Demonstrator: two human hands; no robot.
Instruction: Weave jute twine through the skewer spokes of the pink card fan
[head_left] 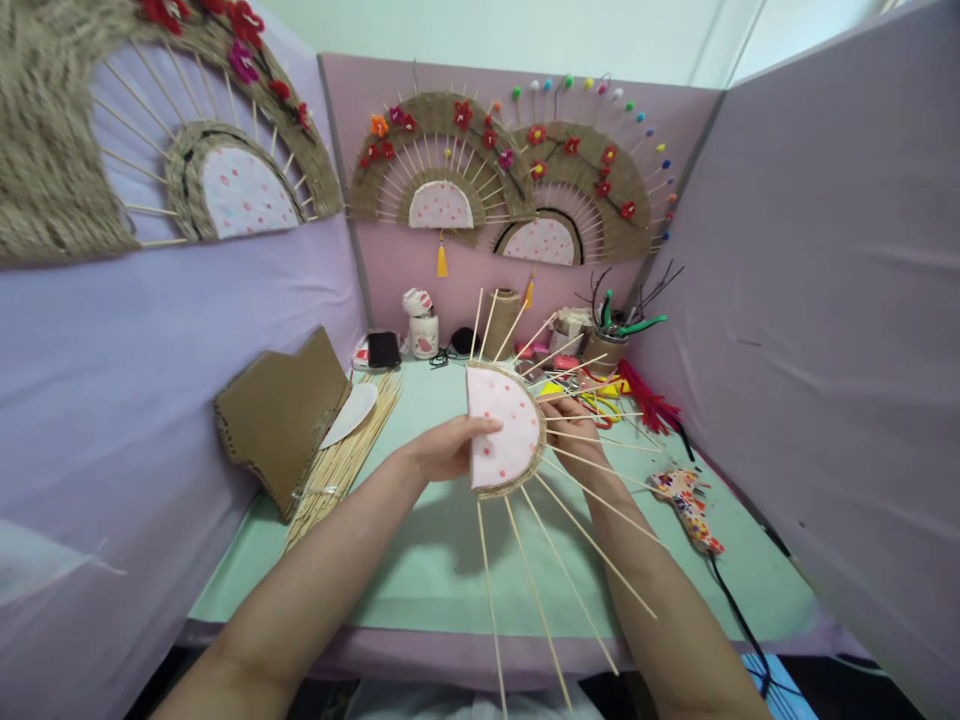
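My left hand (448, 447) grips the flat edge of a half-round fan core (504, 428), white with pink dots and rimmed with jute cord. Several thin bamboo skewers (577, 560) radiate from its curved side. It is held upright above the green table (420, 590). My right hand (574, 425) sits behind the skewers on the right side of the core, fingers curled among them; what it pinches is hidden.
A stack of brown cardboard (281, 420) and a bundle of skewers (349, 450) lie at left. A jute spool (502, 322), a tool cup (606, 345), red pipe cleaners (651, 402) and a patterned glue gun (686, 505) stand at back and right. Finished fans (442, 170) hang on the purple partitions.
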